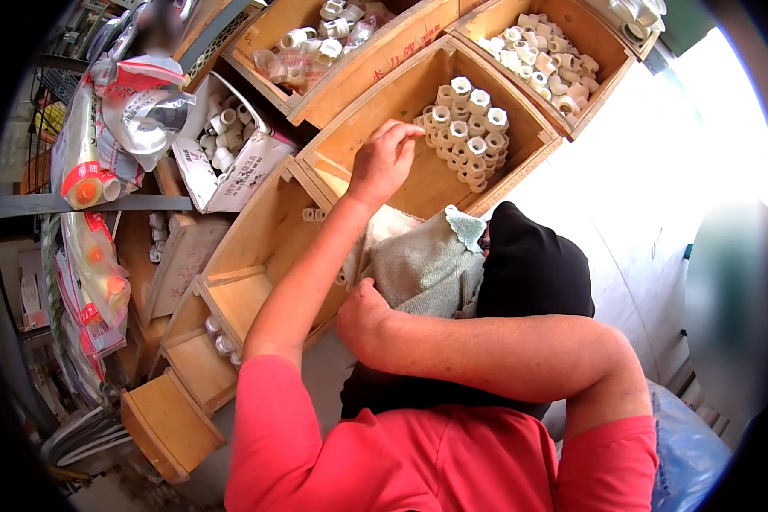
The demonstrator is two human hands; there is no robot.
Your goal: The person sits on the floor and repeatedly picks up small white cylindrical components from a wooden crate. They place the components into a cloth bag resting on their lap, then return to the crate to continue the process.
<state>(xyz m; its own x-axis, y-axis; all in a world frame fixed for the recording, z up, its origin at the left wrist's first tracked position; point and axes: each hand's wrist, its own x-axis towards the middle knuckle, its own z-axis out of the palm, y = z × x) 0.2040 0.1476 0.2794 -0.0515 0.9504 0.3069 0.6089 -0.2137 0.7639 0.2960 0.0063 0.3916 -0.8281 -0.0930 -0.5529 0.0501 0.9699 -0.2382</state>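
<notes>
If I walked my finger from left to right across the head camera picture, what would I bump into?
Plastic packages → open white carton → the person's left hand → stacked white fittings → crumpled blue plastic.

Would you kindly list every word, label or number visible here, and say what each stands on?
I won't copy the wording, but it stands here:
White cardboard box: dark print.
Brown wooden bin at the top: large red characters on its side.
Clear plastic bag with a red label: pale print on the label.
Pale wooden panel below the box: faint reddish print, too small to read.
White hexagonal plastic fittings by the left hand: none readable.
</notes>
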